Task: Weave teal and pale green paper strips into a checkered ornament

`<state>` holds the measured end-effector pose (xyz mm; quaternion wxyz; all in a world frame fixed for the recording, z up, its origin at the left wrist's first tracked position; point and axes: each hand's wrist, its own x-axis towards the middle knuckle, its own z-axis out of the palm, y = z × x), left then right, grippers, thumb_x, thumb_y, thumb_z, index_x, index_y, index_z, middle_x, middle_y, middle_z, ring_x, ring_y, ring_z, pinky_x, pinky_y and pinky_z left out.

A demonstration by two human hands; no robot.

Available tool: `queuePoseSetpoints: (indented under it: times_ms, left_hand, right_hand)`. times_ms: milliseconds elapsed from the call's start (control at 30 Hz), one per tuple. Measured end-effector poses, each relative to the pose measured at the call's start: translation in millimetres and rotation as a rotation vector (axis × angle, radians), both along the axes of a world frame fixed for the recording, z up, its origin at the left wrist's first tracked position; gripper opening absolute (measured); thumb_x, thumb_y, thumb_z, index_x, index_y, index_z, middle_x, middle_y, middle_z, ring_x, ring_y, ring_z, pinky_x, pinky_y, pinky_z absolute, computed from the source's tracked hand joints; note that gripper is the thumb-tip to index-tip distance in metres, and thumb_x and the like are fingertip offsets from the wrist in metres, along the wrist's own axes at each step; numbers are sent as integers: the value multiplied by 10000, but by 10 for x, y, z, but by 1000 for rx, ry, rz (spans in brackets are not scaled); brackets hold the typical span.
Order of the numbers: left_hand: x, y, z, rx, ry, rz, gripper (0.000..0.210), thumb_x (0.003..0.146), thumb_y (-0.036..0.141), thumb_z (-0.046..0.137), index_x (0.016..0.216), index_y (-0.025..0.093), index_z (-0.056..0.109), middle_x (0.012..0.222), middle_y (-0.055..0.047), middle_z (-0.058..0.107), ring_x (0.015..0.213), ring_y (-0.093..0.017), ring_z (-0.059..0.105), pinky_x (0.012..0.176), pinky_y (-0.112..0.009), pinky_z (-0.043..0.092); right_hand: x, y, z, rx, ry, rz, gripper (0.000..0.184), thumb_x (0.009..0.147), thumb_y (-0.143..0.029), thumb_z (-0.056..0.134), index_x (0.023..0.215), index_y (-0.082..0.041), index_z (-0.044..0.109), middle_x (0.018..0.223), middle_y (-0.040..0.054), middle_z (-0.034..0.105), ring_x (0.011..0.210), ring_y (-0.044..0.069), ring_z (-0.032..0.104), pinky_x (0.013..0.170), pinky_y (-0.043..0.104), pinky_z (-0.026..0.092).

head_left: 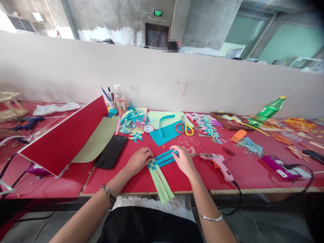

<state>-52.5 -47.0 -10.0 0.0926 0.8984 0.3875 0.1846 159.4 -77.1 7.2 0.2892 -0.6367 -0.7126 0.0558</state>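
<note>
Woven paper strips [160,184] lie at the front of the red table, blue ones running right and pale green ones hanging over the edge toward me. They cross in a small checkered patch at one end. My left hand [140,160] has its fingertips closed on that patch from the left. At the other end, my right hand [184,161] pinches the blue strips near their tips. Beyond the hands, scissors [189,130] with red and yellow handles rest on a blue paper sheet [162,135]. A small woven piece [137,136] lies nearby.
A pink glue gun [219,163] lies right of my right hand. Left stand a black phone [111,152] and a red board [65,135]. Paper scraps [134,119] pile behind, near a clear bottle [120,101]. A green bottle [268,111] leans at right by a purple power strip [279,167].
</note>
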Motion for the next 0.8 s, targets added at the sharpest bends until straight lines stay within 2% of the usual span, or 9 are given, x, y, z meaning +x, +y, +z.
queuePoseSetpoints:
  times_ms: [200,333,467,633,800]
  left_hand:
    - [-16,-9,10,-42,-55,-14,160,842,222,403,858,178,556,911,-52,530,850,-155,496,735,-256,405]
    - [-16,-3,14,-53,-86,-21,161,839,229,409,852,177,560,903,-52,535,850,-153,502,742,-255,407]
    - [-16,4,7,-64,-98,-26,190,849,248,390,852,179,567,903,-54,541,856,-157,505,753,-262,410]
    - [-11,-40,32,-92,-146,-31,230,856,298,369,918,193,563,931,-57,536,885,-163,507,778,-274,413]
    - [77,-107,127,-139,-259,-14,224,821,321,433,982,195,524,949,-52,512,852,-152,518,743,-257,429]
  right_hand:
    - [-35,90,-6,49,-125,106,232,809,-115,392,870,-242,576,847,-4,658,836,164,562,931,465,59]
    - [-16,123,-36,54,-206,78,223,834,-152,392,909,-236,585,775,14,661,775,162,571,929,452,85]
    - [11,130,-31,79,-267,73,232,853,-171,376,880,-240,596,710,0,651,717,142,567,940,449,57]
    - [-10,128,22,122,-230,95,242,851,-145,368,817,-237,589,797,-1,645,818,158,547,908,432,96]
    - [-88,148,133,113,-88,91,206,847,-192,383,828,-244,582,847,8,656,835,178,549,884,424,126]
